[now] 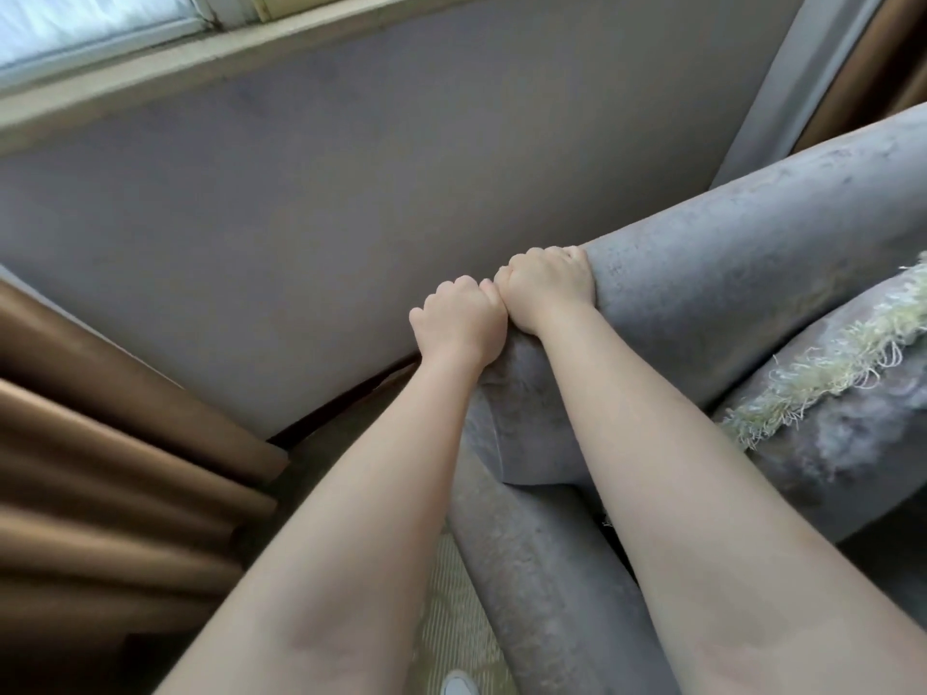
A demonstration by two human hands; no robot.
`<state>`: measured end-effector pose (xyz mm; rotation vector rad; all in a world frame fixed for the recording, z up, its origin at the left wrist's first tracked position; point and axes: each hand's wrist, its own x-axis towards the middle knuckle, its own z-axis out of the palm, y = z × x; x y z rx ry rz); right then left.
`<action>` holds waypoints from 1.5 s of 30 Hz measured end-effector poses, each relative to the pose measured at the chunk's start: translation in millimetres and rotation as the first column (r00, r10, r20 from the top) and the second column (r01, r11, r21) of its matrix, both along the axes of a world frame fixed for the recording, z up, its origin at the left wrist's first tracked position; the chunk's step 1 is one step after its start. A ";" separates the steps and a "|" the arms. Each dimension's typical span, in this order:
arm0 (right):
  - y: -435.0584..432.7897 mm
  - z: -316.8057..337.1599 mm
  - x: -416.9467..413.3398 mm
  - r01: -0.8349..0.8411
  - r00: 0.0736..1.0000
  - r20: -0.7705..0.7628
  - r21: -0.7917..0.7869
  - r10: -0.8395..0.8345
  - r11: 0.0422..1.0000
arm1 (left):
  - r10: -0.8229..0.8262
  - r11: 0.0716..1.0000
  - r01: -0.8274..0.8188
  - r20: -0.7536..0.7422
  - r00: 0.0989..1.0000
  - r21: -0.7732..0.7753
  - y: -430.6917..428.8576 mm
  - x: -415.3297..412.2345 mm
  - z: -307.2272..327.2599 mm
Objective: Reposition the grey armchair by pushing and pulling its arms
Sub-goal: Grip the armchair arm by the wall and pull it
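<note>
Clearly mid-move: the left hand (459, 323) and right hand (547, 288), touching, have fingers curled tight over the far end of the armchair (702, 313) arm. The chair sits right, near the wall (301, 203); how much shifting remains cannot be judged.

Armchair (727, 273) right of curtain (100, 469), below window (75, 27).

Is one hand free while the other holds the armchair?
No, both the left hand and right hand grip the grey armchair.
</note>
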<state>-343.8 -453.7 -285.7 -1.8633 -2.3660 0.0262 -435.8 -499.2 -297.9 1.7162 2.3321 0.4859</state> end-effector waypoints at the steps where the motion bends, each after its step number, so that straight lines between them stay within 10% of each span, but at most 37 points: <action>1: -4.4 1.3 -3.6 -0.012 1.000 -0.001 0.002 0.012 1.000 | 0.004 1.000 -0.004 -0.005 1.000 0.008 -5.1 -3.2 1.6; 30: 4.2 -35.0 -65.6 0.032 0.988 -0.153 0.099 -0.017 0.995 | 0.121 0.992 -0.122 0.024 0.992 0.040 0.2 -57.5 -29.9; 45: 10.0 -0.4 -61.4 -0.112 0.975 0.153 -0.287 0.161 0.951 | -0.026 0.880 -0.025 -0.101 0.995 -0.475 6.7 -64.0 9.0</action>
